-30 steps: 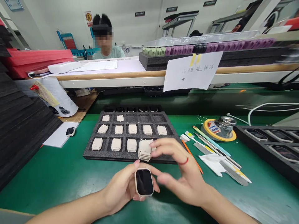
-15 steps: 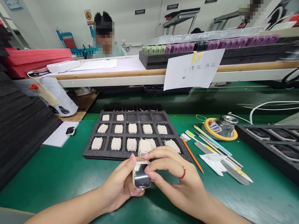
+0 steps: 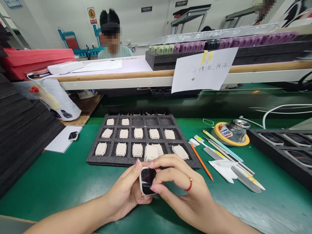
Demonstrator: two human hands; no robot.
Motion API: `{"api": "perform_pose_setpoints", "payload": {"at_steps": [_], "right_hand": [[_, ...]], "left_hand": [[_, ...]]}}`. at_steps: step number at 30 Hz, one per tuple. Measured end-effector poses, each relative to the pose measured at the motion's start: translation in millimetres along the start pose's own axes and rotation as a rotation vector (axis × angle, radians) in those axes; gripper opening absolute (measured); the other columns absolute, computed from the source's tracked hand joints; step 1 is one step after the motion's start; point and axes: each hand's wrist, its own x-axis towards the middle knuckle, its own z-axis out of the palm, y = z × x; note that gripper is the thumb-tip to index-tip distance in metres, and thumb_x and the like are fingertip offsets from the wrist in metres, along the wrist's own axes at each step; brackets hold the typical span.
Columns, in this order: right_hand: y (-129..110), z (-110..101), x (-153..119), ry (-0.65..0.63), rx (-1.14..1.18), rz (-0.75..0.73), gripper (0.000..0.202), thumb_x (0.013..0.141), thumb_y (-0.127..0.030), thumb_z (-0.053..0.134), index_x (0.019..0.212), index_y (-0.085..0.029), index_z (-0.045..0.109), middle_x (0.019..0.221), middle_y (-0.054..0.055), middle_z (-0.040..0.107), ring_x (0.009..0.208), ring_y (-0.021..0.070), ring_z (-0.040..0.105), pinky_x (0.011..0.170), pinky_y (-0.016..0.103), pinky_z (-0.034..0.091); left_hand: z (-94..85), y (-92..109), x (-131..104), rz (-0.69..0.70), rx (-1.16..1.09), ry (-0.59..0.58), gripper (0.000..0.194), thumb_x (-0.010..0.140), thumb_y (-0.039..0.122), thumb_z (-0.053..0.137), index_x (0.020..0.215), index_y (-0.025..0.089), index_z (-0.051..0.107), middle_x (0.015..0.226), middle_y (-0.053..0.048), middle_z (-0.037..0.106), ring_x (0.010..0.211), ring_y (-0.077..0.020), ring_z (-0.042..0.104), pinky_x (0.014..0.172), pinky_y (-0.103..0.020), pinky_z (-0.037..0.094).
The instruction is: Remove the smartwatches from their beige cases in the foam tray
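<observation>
A watch body (image 3: 148,182) with a dark screen and pale frame faces up in front of the tray. My left hand (image 3: 130,188) grips it from the left, thumb along its upper left edge and fingers beneath. At its right side, the thumb and index fingertip of my right hand (image 3: 180,185) are pinched together against the screen edge; whether a thin film is between them is too small to tell. Just beyond lies a black foam tray (image 3: 94,159) with rows of pale watch bodies (image 3: 121,149), two of them overlapping in one front compartment (image 3: 151,152).
Right of the tray lie an orange stick (image 3: 201,162), tweezers, blades and white scraps, with a glass jar in a yellow tape roll (image 3: 230,132). Another foam tray (image 3: 280,149) is at far right. Foam sheets (image 3: 26,139) are stacked left. A person (image 3: 110,35) sits beyond the shelf.
The watch screen now looks darker, with less glare, and the watch has tilted slightly. My right thumb and index finger have drawn closer together at its lower right edge.
</observation>
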Motion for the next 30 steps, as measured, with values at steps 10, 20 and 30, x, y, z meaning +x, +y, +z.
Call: {"api": "perform_pose_setpoints", "payload": {"at_steps": [10, 20, 30], "right_hand": [[10.4, -10.3, 6.9, 0.414, 0.487, 0.396, 0.017, 0.091, -0.034, 0.068, 0.079, -0.021, 0.065, 0.085, 0.002, 0.075, 0.059, 0.0136, 0.073, 0.064, 0.027, 0.065], [6.0, -11.7, 2.3, 0.276, 0.189, 0.135, 0.014, 0.091, -0.014, 0.064, 0.096, -0.025, 0.070, 0.091, 0.003, 0.076, 0.091, 0.0185, 0.074, 0.081, 0.031, 0.065], [3.4, -14.2, -5.4, -0.054, -0.059, -0.267, 0.038, 0.084, -0.005, 0.068, 0.119, -0.021, 0.066, 0.102, 0.005, 0.078, 0.096, 0.0200, 0.074, 0.093, 0.033, 0.061]], "left_hand": [[1.0, 5.0, -3.7, 0.011, 0.073, -0.030, 0.050, 0.086, 0.060, 0.059, 0.097, 0.013, 0.073, 0.080, -0.010, 0.068, 0.047, -0.0038, 0.042, 0.047, -0.019, 0.027], [0.3, 5.6, -4.0, 0.017, 0.072, -0.052, 0.051, 0.088, 0.060, 0.057, 0.098, 0.013, 0.073, 0.081, -0.010, 0.068, 0.047, -0.0037, 0.043, 0.049, -0.019, 0.027], [4.0, 4.7, -3.2, 0.003, 0.005, -0.039, 0.045, 0.078, 0.059, 0.070, 0.085, 0.014, 0.071, 0.062, 0.001, 0.053, 0.048, -0.0049, 0.042, 0.044, -0.017, 0.026]]}}
